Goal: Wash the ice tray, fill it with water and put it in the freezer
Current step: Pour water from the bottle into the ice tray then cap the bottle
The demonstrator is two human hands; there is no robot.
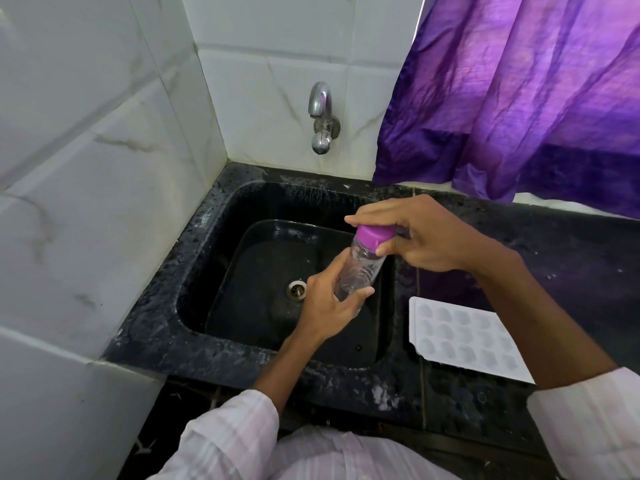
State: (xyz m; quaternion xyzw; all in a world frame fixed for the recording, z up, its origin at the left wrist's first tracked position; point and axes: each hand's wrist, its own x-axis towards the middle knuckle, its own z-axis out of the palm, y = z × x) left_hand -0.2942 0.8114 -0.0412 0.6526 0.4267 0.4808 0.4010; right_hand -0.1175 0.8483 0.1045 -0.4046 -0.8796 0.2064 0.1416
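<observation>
A clear plastic bottle with a purple cap is held tilted over the right side of the black sink. My left hand grips the bottle's lower body. My right hand closes its fingers around the purple cap. The white ice tray lies flat on the black counter to the right of the sink, its far right end hidden under my right forearm. The tray's cells look empty.
A chrome tap juts from the tiled wall above the sink, with no water running. A purple curtain hangs over the counter's back right. White tiled wall closes the left side. The drain sits mid-basin.
</observation>
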